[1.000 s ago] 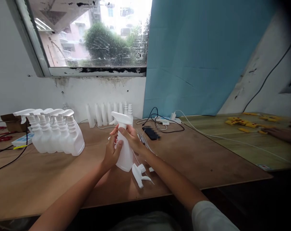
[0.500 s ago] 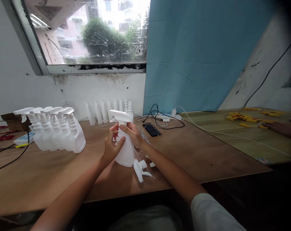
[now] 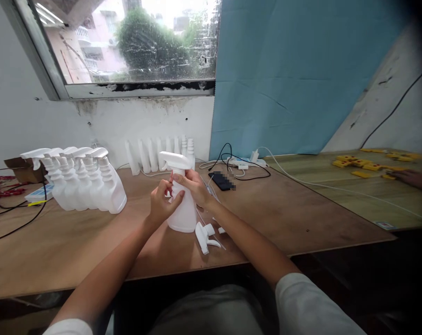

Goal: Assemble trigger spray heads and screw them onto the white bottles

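Observation:
A white spray bottle (image 3: 183, 211) stands upright before me on the brown table, its trigger head (image 3: 176, 160) on top and pointing left. My left hand (image 3: 164, 200) is closed on the bottle's left side, with thumb across the front. From the right, my right hand (image 3: 194, 186) wraps the neck just under the trigger head, thumb in front; its other fingers are mostly hidden behind. Close by on the right lies a loose trigger head (image 3: 204, 237) with a thin tube. A small white piece (image 3: 221, 230) is partly hidden by my right forearm.
Several spray bottles with trigger heads (image 3: 88, 186) stand in a row at left. More white bottles (image 3: 155, 156) line the wall. A phone (image 3: 222, 181), cables and a power strip (image 3: 247, 162) lie behind. At far right, another person's hand (image 3: 411, 178) is by yellow pieces (image 3: 357, 163).
The camera view has tilted down slightly, so the table things sit a little higher in view. Both hands stay on the bottle, with only small finger shifts.

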Action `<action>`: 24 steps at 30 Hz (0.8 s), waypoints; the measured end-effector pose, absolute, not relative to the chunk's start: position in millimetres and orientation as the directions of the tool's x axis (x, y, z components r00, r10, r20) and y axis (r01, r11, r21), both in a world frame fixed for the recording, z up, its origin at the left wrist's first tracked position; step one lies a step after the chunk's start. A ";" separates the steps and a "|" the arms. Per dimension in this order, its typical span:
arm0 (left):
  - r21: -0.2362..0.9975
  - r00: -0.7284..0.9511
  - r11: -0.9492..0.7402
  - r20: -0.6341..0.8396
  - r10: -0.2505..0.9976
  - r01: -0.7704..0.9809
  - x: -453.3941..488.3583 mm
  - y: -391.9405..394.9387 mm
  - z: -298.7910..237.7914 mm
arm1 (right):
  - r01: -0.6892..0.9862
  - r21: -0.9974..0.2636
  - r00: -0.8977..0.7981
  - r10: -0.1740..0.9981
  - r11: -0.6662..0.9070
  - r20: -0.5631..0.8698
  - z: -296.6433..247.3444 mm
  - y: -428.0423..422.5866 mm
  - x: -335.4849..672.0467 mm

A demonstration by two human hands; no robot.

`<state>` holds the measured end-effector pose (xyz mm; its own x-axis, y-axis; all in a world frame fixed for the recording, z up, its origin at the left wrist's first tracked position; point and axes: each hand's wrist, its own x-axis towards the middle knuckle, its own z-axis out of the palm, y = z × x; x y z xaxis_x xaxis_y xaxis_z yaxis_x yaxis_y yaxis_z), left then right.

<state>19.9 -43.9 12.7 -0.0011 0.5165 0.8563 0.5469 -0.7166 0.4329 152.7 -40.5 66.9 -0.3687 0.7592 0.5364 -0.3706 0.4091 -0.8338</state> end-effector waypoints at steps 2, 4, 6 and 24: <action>0.424 0.010 -0.717 0.858 0.514 0.553 18.1 -45.0 13.4 | -0.370 -0.826 -0.363 0.752 0.426 0.550 66.1 -39.8 153.3; 0.437 0.002 -0.720 0.854 0.520 0.539 14.6 -45.2 15.2 | -0.358 -0.823 -0.357 0.749 0.442 0.558 64.7 -37.9 154.4; 0.485 -0.054 -0.725 0.846 0.530 0.490 9.0 -43.0 21.0 | -0.343 -0.822 -0.348 0.751 0.454 0.561 63.2 -34.9 155.5; 0.591 0.439 -0.755 0.620 0.650 0.283 -5.3 -34.8 147.7 | -0.337 -0.844 -0.375 0.763 0.417 0.526 62.9 -34.8 155.2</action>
<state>-5.3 -34.8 147.7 0.4390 0.6500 0.6203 0.2825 -0.7552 0.5915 155.2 -34.8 62.9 -0.3747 0.7633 0.5263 -0.3372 0.4166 -0.8442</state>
